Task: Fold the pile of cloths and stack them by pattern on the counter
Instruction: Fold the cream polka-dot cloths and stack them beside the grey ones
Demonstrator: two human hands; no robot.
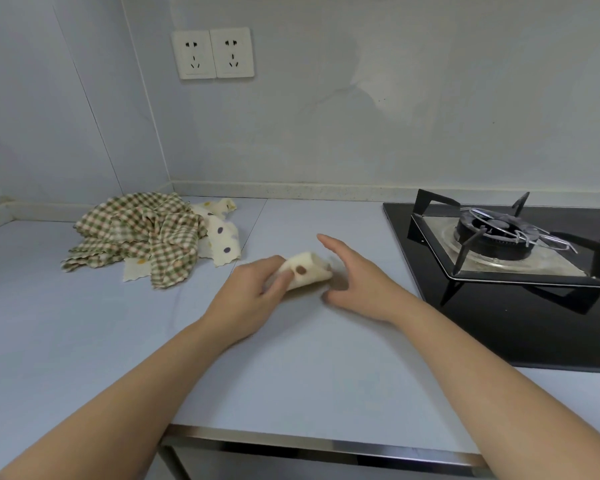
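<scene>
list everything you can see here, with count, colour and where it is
checked cloths: several, exact count unclear, green and cream, crumpled pile at the back left of the counter
dotted cloths: at least two, cream with coloured dots, under and right of the checked ones
folded dotted cloth: one, cream with a brown dot, centre of the counter
counter: one, pale blue-grey
gas hob: one, black, right side
wall sockets: two, white, on the wall at the upper left
left hand: grips the folded dotted cloth
right hand: fingers straight, beside that cloth's right end
</scene>
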